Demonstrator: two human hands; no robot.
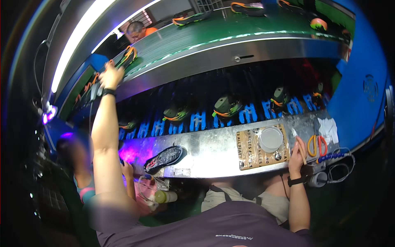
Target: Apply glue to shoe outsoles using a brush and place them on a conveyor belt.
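Hands: left (111, 76) at orange-edged sole (128, 59), grip unclear; right (295, 158) curled around slim tool (303, 153).

a white tube lamp (73, 41) glares, blown out, at upper left; the left hand (111, 76) is brightly lit. violet light tints the left of the metal bench (205, 152). beneath the green conveyor (230, 26) lies darkness. edges bend toward a black rim.

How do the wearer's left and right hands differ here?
The left hand is near an orange-edged shoe part on the green conveyor; the right hand is by the scissors on the metal bench. The left arm is outstretched; the right arm sits nearer the body. Both wrists wear dark bands.
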